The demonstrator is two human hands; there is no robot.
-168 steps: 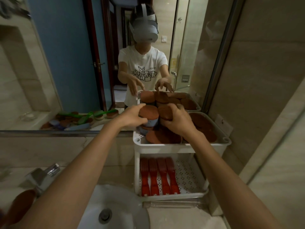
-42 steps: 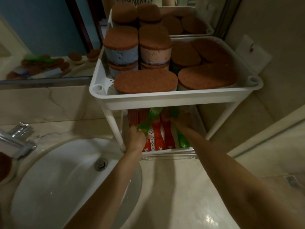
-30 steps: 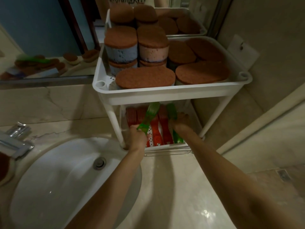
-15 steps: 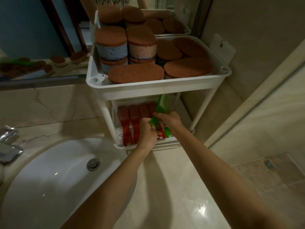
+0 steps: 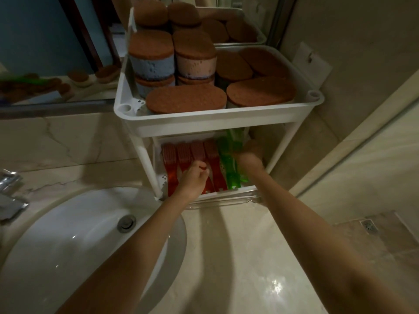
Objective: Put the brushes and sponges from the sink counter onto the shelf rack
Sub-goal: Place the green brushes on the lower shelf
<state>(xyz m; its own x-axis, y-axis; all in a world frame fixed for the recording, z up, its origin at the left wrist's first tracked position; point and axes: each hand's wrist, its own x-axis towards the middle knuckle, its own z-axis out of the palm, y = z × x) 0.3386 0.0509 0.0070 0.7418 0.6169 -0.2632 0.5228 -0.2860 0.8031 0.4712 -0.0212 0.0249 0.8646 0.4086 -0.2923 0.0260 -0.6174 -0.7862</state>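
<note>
A white two-tier shelf rack (image 5: 204,123) stands on the counter right of the sink. Its upper tray is packed with brown-topped sponges (image 5: 186,98), some stacked. In the lower tray lie several red brushes (image 5: 170,155) side by side, with two green brushes (image 5: 229,168) to their right. My left hand (image 5: 195,177) hovers over the red handles, fingers curled, nothing plainly in it. My right hand (image 5: 249,155), blurred, reaches in under the upper tray and grips the right-hand green brush.
The white sink basin (image 5: 68,245) lies at lower left, a chrome faucet (image 5: 9,196) at the left edge. The mirror (image 5: 34,82) reflects more sponges and a green brush. Marble counter (image 5: 226,257) runs in front of the rack; the wall is at the right.
Both hands were on one green brush half a second ago. That brush now lies in the lower tray beside the other green one, and my left hand has come off it to the left.
</note>
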